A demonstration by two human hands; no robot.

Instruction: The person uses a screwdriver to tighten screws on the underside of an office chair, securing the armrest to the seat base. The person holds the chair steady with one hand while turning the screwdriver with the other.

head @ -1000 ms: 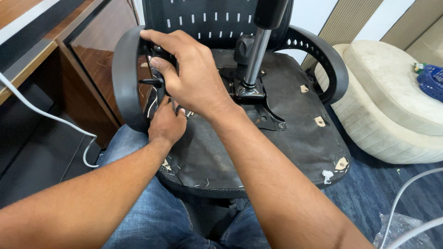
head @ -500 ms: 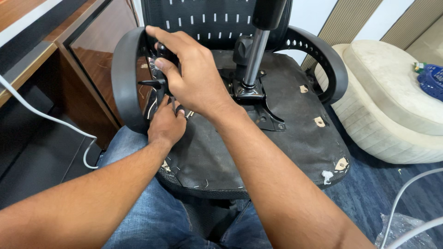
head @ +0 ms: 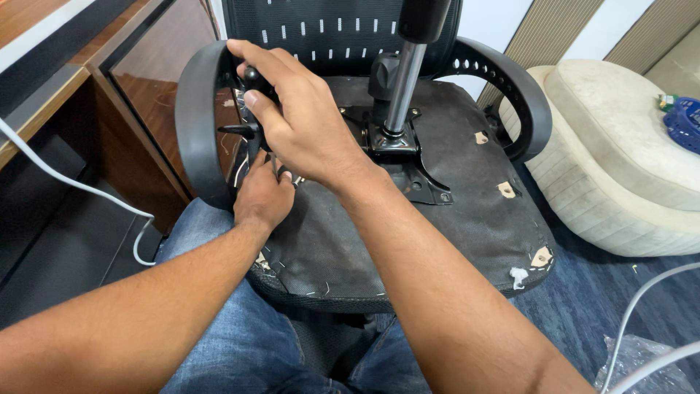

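A blue carpeted floor [head: 583, 306] is lying under the scene, with a brown wooden cabinet [head: 157, 95] on the left and a cream padded ottoman [head: 620, 168] on the right. An upturned black office chair seat [head: 408, 233], its fabric underside facing up, is resting across the person's jeans-clad lap. At its left edge the right hand [head: 299, 131] is curling its fingers [head: 255, 102] around a small black knob-headed tool or screw [head: 251, 76] against the curved black plastic armrest [head: 191, 124]; whether it is turning cannot be told. The left hand [head: 262, 197] is pressing just below, its fingers hidden behind the bracket, so their spread cannot be told. The armrest appears to be seated in place but is seemingly still being fastened. The chrome gas-lift column [head: 402, 80] and the opposite black armrest [head: 510, 87] are already standing mounted. A white cable [head: 80, 186] is trailing nearby.
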